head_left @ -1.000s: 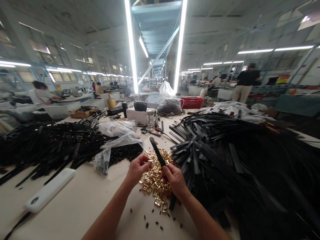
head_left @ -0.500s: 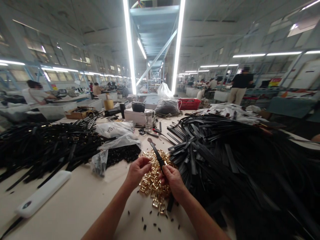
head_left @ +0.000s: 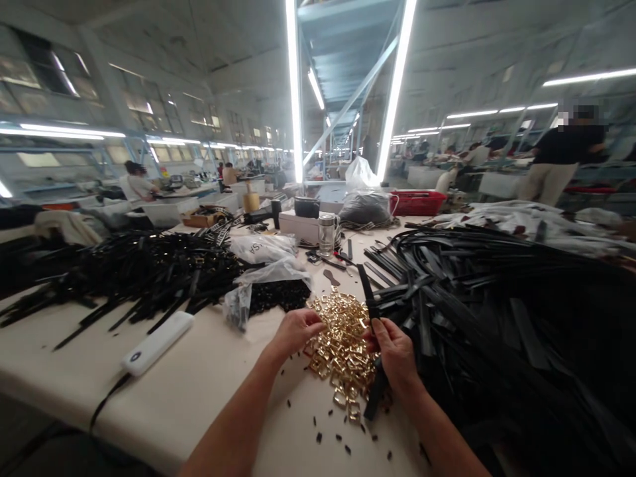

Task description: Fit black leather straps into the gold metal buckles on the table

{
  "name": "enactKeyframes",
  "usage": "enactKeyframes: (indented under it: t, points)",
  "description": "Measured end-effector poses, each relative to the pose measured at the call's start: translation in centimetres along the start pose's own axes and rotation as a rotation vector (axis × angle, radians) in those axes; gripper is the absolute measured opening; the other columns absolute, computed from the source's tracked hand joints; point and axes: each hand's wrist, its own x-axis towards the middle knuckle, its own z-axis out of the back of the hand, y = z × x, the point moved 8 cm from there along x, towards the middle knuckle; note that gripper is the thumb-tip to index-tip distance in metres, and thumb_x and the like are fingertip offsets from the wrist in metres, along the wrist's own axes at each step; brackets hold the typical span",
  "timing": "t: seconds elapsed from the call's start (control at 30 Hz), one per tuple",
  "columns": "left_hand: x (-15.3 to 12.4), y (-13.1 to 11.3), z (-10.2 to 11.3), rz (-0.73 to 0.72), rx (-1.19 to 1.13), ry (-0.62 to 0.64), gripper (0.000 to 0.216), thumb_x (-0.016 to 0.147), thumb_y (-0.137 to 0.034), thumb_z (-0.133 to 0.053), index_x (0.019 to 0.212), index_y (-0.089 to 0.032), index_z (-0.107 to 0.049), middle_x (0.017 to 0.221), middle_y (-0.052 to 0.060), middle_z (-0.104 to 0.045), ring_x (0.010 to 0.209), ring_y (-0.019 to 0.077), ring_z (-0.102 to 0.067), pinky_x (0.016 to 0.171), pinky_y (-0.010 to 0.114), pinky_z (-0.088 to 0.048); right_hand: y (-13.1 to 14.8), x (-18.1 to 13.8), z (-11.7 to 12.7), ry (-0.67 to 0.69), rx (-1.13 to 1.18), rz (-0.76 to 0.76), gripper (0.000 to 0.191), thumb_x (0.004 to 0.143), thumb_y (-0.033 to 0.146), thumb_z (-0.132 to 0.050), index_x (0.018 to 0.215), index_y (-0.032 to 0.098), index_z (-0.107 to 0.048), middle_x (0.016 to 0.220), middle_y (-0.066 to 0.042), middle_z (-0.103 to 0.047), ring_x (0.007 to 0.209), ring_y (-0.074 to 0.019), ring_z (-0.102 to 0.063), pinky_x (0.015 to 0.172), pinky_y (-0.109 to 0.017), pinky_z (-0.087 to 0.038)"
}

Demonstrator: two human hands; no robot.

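Observation:
My right hand (head_left: 397,354) grips a black strap (head_left: 366,285) between thumb and fingers. The strap's upper end points away from me, and its lower end hangs below the hand. Just left of it spreads a heap of gold-coloured metal buckles (head_left: 342,338). At the heap's left edge is my left hand (head_left: 296,331), its thumb and fingers pinched together. Whether anything is between those fingertips cannot be made out. Small black pieces (head_left: 319,438) lie scattered on the table in front of the buckles.
A large pile of black straps (head_left: 447,311) covers the right side. More black straps (head_left: 149,271) lie at left, beside plastic bags (head_left: 263,248). A white corded device (head_left: 158,343) rests near the left edge. Behind stand a glass jar (head_left: 326,235) and a red basket (head_left: 420,202).
The view has turned left, so everything sits further right. The held strap has swung more upright and shifted to the right of the buckle heap. My left hand remains pinched beside the heap.

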Motion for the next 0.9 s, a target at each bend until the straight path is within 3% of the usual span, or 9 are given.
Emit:
enactKeyframes:
  t: [0.1,0.2,0.4,0.6,0.77,0.9]
  points:
    - [0.1,0.6,0.2,0.018,0.045,-0.025,0.025,0.079,-0.036,-0.056,0.072,-0.016,-0.069,0.067,0.001,-0.067,0.062,0.0135,-0.057,0.059,0.022,-0.039,-0.4,0.3,0.3,-0.007,-0.012,0.0,0.044,0.072,0.059,-0.066,0.077,0.016,-0.062,0.059,0.0,-0.062,0.044,-0.0093,-0.052,0.041,-0.019,-0.042]
    - [0.5,2.2,2.4,0.086,0.179,-0.063,0.021,0.08,-0.032,-0.054,0.08,-0.017,-0.07,0.076,0.002,-0.07,0.068,0.0146,-0.06,0.063,0.022,-0.04,-0.7,0.5,0.3,-0.004,-0.019,0.0,0.045,0.071,0.06,-0.065,0.076,0.016,-0.062,0.059,0.0,-0.062,0.044,-0.0099,-0.052,0.041,-0.02,-0.042]
    - [3.0,4.3,7.0,0.132,0.462,0.028,0.014,0.073,-0.018,-0.058,0.079,-0.019,-0.07,0.077,0.004,-0.069,0.075,0.0179,-0.061,0.07,0.025,-0.039,-0.6,0.5,0.1,0.014,-0.061,0.031,0.044,0.074,0.061,-0.061,0.07,0.017,-0.058,0.058,0.0,-0.06,0.044,-0.0108,-0.051,0.042,-0.021,-0.041]
    - [4.3,5.2,5.7,0.062,0.573,0.084,0.021,0.058,-0.006,-0.06,0.073,-0.019,-0.067,0.085,0.005,-0.063,0.081,0.0214,-0.06,0.073,0.027,-0.038,-0.2,0.3,-0.2,0.029,-0.093,0.072,0.05,0.075,0.067,-0.055,0.066,0.018,-0.055,0.055,-0.001,-0.059,0.041,-0.0107,-0.049,0.039,-0.021,-0.039]
    - [3.3,7.0,5.0,0.095,0.586,0.008,0.015,0.065,-0.007,-0.054,0.07,-0.018,-0.062,0.081,0.006,-0.061,0.08,0.0215,-0.059,0.072,0.028,-0.038,-0.6,0.3,-0.4,0.051,-0.09,0.074,0.048,0.077,0.065,-0.055,0.067,0.018,-0.053,0.056,0.0,-0.058,0.042,-0.0102,-0.049,0.041,-0.021,-0.039]
    - [2.8,6.4,5.9,0.138,0.519,-0.091,0.004,0.066,-0.014,-0.057,0.069,-0.017,-0.058,0.075,0.004,-0.06,0.076,0.02,-0.059,0.069,0.028,-0.038,-1.3,0.5,-0.4,0.082,-0.108,0.08,0.045,0.08,0.061,-0.053,0.069,0.018,-0.052,0.056,0.001,-0.056,0.044,-0.0097,-0.047,0.043,-0.02,-0.037]
